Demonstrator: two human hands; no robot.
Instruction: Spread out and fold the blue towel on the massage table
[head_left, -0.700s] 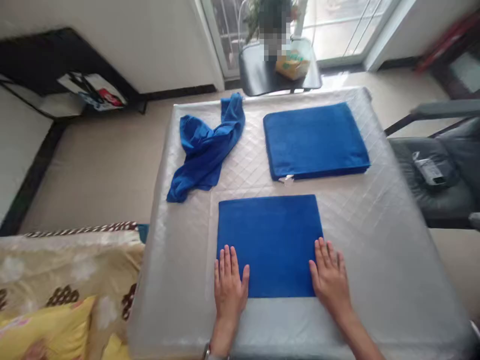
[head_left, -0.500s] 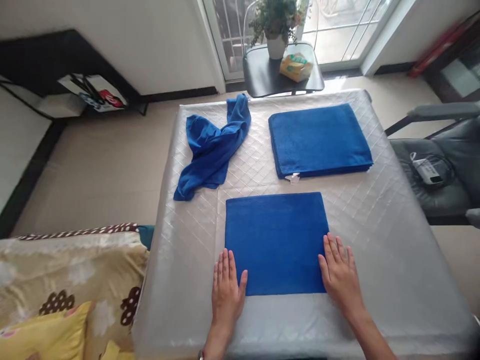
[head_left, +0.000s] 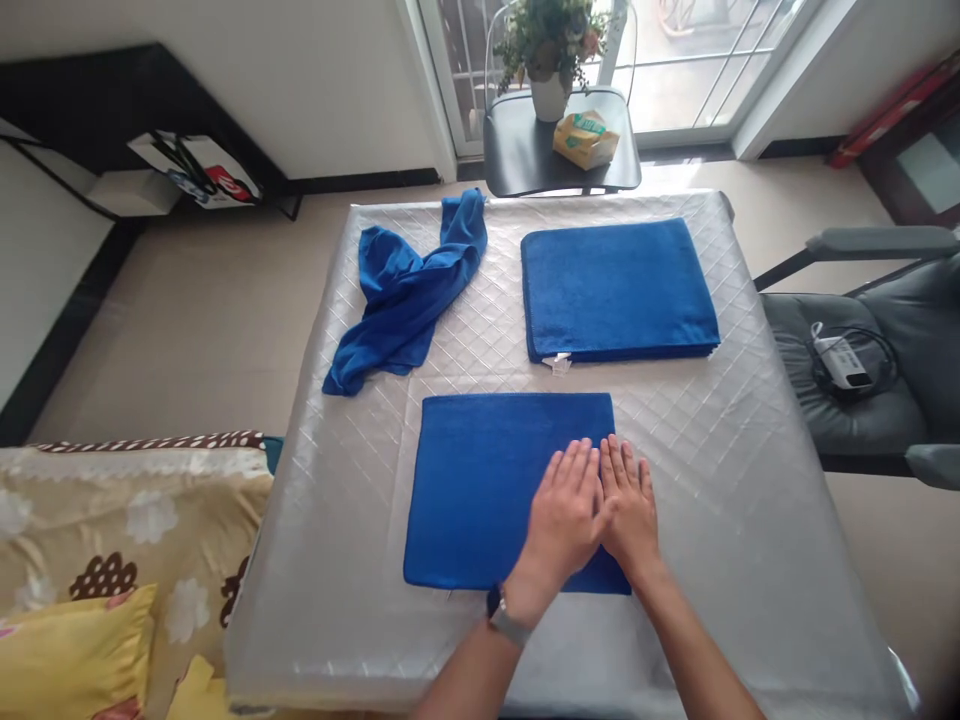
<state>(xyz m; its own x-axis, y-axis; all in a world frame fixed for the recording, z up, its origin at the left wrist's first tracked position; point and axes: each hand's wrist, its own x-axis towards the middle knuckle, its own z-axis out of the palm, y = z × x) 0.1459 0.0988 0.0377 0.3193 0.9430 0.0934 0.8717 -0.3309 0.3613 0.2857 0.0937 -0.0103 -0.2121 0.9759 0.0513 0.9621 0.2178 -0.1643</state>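
Note:
A blue towel (head_left: 480,480), laid out as a smooth rectangle, lies near the front of the table (head_left: 360,480). My left hand (head_left: 566,505) rests flat on its right part, fingers stretched out. Right beside it, my right hand (head_left: 628,500) lies flat over the towel's right edge, the thumbs meeting. Behind them, at the back right of the table, is a neat stack of folded blue towels (head_left: 619,285) with a white tag at its front edge. A crumpled blue towel (head_left: 412,295) lies at the back left.
Beyond the table a black chair (head_left: 517,165) bears a potted plant (head_left: 551,95) and a yellow tissue pack (head_left: 586,140). To the right, a grey armchair (head_left: 795,400) holds a white device with a cable (head_left: 844,362). A flowered bed or sofa cover (head_left: 150,515) is at left.
My left hand has moved from the towel's left edge across to its right side, next to my right hand. The view has shifted slightly, and the towel stays flat.

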